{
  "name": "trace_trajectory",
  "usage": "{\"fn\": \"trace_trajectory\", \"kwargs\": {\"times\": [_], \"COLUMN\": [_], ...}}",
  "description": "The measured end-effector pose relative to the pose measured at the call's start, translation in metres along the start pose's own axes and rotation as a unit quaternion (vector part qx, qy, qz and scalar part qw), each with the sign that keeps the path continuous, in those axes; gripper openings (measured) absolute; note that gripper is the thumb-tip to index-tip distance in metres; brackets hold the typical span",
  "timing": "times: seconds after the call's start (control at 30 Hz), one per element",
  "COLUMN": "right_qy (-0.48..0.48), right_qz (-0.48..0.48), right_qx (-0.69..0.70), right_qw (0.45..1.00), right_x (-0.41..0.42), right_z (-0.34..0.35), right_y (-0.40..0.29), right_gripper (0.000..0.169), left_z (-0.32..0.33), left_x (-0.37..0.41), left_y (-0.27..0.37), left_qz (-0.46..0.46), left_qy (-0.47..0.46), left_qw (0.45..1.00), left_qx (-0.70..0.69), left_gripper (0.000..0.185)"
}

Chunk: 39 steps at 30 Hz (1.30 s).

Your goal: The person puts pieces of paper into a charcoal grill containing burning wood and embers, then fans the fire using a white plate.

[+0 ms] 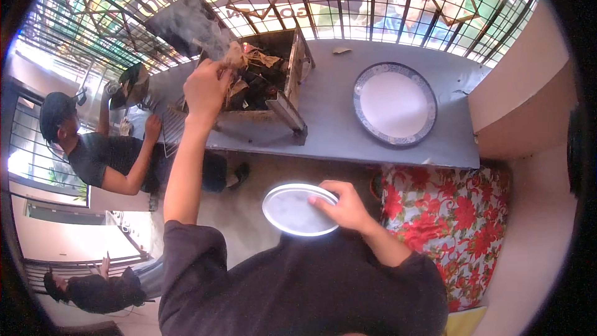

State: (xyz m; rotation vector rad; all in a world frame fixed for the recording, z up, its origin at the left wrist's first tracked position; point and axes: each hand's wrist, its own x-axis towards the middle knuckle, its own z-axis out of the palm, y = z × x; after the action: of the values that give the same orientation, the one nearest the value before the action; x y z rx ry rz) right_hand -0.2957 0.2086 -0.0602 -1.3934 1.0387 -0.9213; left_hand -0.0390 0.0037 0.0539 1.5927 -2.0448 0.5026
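My left hand (207,86) reaches over a smoking metal charcoal grill (295,67) and pinches what looks like a dry leaf (235,55) between thumb and fingertips. Inside the grill box, more dry leaves (268,59) lie on dark, charred material, with a small orange glow among them. Smoke drifts up past the raised grill lid (179,23). Close to my chest, my right hand (345,205) grips the edge of a round white lid or shallow plate (289,210), thumb on top.
The grill stands on a grey tabletop (326,135) beside a large plate with a blue patterned rim (394,98). A wire grate (173,126) lies left of it. One person (112,158) works at the table's left; another (105,291) is farther off. Red floral cloth (447,228) lies right.
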Motion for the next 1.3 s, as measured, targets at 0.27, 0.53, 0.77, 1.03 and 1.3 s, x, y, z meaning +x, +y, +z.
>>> {"fn": "trace_trajectory", "kwargs": {"times": [0.27, 0.53, 0.77, 1.03, 1.3], "right_qy": [0.042, 0.148, 0.191, 0.160, 0.161], "right_qz": [0.034, 0.045, 0.025, 0.063, 0.049], "right_qx": [0.021, 0.170, 0.252, 0.259, 0.196], "right_qw": [0.998, 0.973, 0.948, 0.950, 0.966], "right_x": [-0.004, 0.008, 0.028, 0.053, 0.084], "right_z": [0.005, 0.041, 0.082, 0.175, 0.276], "right_y": [0.009, 0.022, 0.016, 0.017, -0.006], "right_gripper": [0.023, 0.024, 0.033, 0.038, 0.025], "left_z": [-0.072, -0.048, -0.056, -0.067, -0.067], "left_x": [-0.119, -0.206, -0.227, -0.256, -0.287], "left_y": [0.020, 0.027, 0.001, -0.097, -0.210], "left_qz": [-0.180, -0.316, -0.284, -0.310, -0.304], "left_qy": [0.035, -0.143, -0.244, -0.221, -0.181], "left_qw": [0.965, 0.782, 0.656, 0.652, 0.655], "left_qx": [-0.186, -0.517, -0.656, -0.656, -0.667], "left_gripper": [0.016, 0.034, 0.030, 0.027, 0.024]}}
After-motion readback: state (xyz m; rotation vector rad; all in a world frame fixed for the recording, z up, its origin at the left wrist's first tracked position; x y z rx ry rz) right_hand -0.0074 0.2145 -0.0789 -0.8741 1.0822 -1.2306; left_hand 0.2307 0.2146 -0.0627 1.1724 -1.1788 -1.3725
